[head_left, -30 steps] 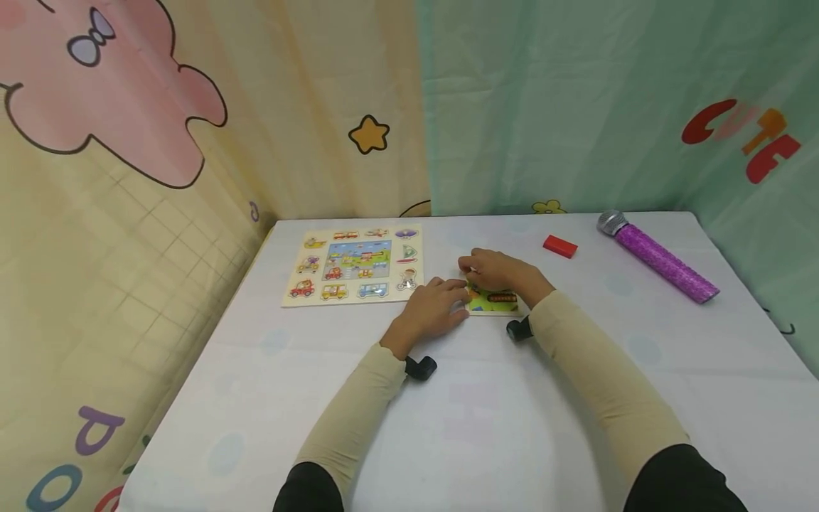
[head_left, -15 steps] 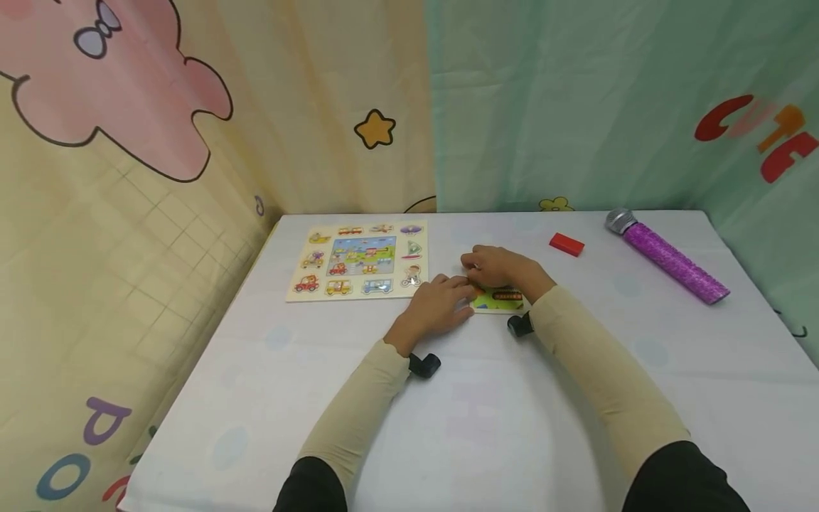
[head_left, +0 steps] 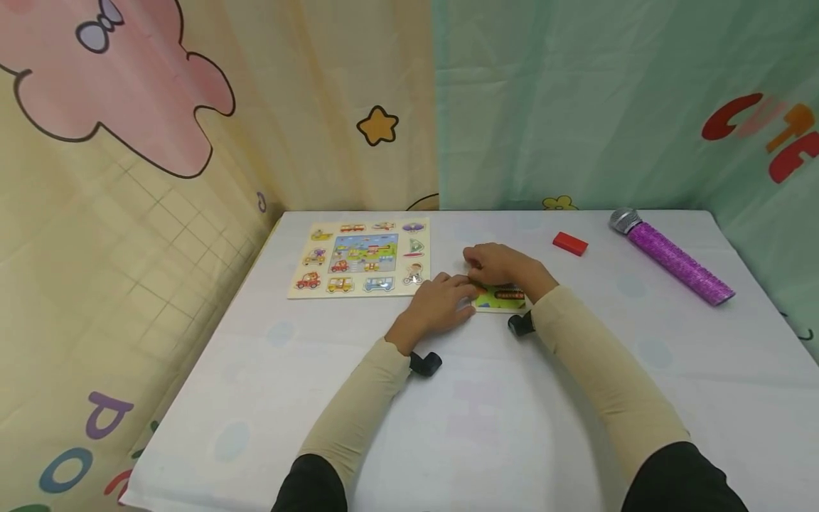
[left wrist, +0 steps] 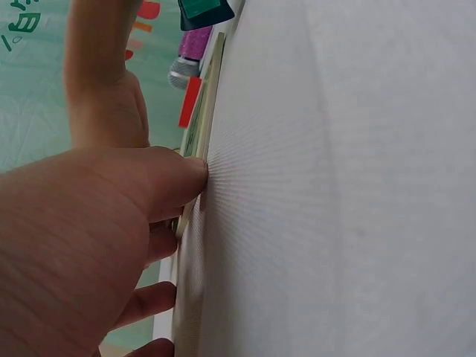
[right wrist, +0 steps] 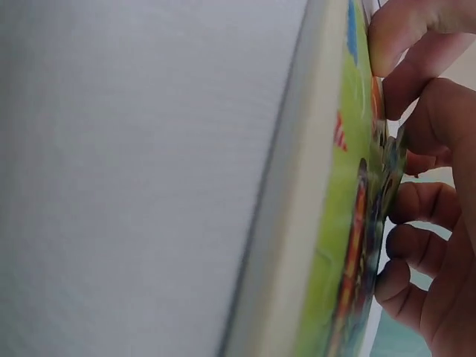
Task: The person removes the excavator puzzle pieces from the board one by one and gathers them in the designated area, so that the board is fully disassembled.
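Observation:
A small green picture puzzle board lies mid-table, partly covered by both hands. My left hand holds its left end; in the left wrist view the thumb touches the board's pale edge, and other fingers are bent beside it. Over the board's far left part is my right hand, fingers curled. The right wrist view shows the right hand pinching a thin puzzle piece, which stands tilted against the board. The piece's picture cannot be made out.
A larger vehicle picture board lies on the white table at the left. Behind the right hand is a red block. A purple glittery microphone lies at the right. Curtains stand behind the table.
The head view has shifted slightly, so everything sits a little to the right and higher. Both hands stay at the small board with almost no visible movement.

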Available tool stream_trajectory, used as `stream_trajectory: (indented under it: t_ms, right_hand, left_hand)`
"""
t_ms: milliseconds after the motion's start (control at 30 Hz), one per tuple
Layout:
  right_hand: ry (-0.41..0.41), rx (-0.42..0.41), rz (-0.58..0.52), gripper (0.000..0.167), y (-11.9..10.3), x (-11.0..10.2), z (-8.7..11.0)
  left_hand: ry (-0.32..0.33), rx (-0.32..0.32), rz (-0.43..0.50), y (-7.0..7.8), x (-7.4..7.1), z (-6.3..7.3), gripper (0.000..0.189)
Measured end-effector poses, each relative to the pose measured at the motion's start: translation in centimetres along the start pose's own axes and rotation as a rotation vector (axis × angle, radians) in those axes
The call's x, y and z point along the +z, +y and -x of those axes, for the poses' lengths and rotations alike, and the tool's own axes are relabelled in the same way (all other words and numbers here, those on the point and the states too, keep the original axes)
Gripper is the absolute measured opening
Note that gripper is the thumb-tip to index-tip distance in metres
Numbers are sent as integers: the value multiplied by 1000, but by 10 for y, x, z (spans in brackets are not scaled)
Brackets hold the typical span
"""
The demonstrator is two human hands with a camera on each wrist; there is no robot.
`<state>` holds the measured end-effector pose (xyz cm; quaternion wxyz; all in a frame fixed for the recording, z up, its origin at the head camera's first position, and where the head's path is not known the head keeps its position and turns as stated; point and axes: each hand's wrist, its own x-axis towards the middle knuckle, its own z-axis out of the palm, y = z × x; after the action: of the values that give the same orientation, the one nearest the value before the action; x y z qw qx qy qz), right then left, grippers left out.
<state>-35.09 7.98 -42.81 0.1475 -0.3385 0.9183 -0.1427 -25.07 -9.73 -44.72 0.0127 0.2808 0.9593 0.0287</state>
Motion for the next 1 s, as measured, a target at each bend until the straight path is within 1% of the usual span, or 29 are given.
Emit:
stream_trajectory:
  t_ms: [100,167,333,467,633,800,1000]
  right_hand:
    - [11,19,-48,9,4,0,3]
    - [33,23,-84,8,7,1,6]
    - [102,-28,-163,6,12,4,11]
    - [112,-39,-205,8,14,4,14]
    - [105,-44,-206,17,15,5,18]
    - [120,-52,-217,24,13,5,24]
    - [145,12,-198,28,12,6,28]
  left_hand:
    - [-2,3,2,1,-2,-2,37]
    - [-3,3,4,2,-2,-3,37]
    - [-8,-15,11,2,-1,-2,39]
    - [-5,-18,24,1,-1,0,39]
    - [9,-8,52,0,0,2,37]
    - [18,-5,54,-1,-1,3,36]
    - [18,3,65,-1,0,1,36]
